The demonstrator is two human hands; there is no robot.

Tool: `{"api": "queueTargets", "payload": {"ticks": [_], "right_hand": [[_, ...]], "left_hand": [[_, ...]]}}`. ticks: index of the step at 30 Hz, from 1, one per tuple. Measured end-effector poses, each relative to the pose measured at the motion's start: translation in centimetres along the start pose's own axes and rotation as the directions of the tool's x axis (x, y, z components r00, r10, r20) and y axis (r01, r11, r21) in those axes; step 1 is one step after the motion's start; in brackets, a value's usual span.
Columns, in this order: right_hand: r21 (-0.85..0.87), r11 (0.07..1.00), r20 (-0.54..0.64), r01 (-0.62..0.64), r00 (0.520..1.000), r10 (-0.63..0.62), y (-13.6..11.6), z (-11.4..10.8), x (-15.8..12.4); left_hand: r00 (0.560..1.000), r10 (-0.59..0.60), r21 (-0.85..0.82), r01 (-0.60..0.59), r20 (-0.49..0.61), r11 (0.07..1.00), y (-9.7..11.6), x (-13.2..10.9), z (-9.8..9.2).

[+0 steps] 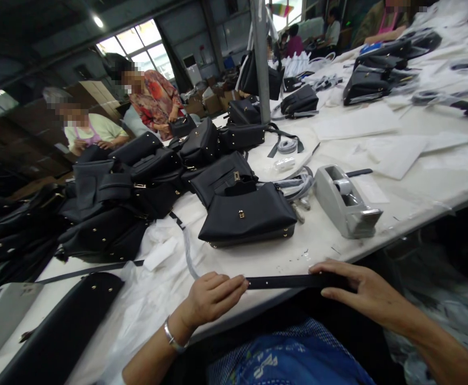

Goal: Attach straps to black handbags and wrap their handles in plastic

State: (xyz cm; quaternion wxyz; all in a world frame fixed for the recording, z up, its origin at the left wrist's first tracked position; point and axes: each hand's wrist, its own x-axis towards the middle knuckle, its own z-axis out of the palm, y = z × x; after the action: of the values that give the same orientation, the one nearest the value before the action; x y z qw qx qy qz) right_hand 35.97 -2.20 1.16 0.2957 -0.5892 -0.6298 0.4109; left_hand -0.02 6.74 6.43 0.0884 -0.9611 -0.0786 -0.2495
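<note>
A strap [284, 282] spans the lower centre of the frame — the left hand [217, 297] closes its fingers over one end, the right hand [356, 286] loosely grips the other. A bag [253, 216] sits mid-frame on the tabletop [266, 259].

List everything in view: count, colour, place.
black strap: one, black, between both hands
front bag: one, black, on table, beyond hands
other bags: many, black, piled left and farther back
tape dispenser: one whole, grey, right of front bag
wrapped straps: several, grey, behind front bag
paper sheets: several, white, right side
table: one, white, under front bag
pole: one, grey, past front bag
co-workers: several, mixed clothing, beyond table
windows: several, white, background
boxes: several, brown, background
garment: one, blue, bottom centre
bracelet: one, silver, left wrist
left hand: one, bare, holding the strap
right hand: one, bare, on the strap
</note>
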Motion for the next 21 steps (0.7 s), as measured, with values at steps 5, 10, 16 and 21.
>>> {"api": "queueTargets", "payload": {"ticks": [5,10,16,21], "right_hand": [[0.012,1.000,0.009,0.003,1.000,-0.003,0.5,0.1,1.0],[0.056,0.998,-0.028,0.027,0.999,-0.025,0.4,0.3,1.9],[0.015,0.999,-0.050,0.038,0.998,-0.037,-0.2,2.4,2.8],[-0.119,0.977,-0.103,0.177,0.976,-0.190,0.5,6.1,3.4]], "left_hand": [[0.996,-0.080,-0.004,0.080,0.025,0.997,0.0,-1.2,-0.1],[0.993,-0.114,0.014,0.114,0.016,0.993,0.4,-1.4,-0.6],[0.978,-0.205,0.069,0.202,0.039,0.977,1.3,-3.0,-0.8],[0.918,-0.373,0.035,0.371,0.133,0.928,2.3,-6.9,1.5]]}}
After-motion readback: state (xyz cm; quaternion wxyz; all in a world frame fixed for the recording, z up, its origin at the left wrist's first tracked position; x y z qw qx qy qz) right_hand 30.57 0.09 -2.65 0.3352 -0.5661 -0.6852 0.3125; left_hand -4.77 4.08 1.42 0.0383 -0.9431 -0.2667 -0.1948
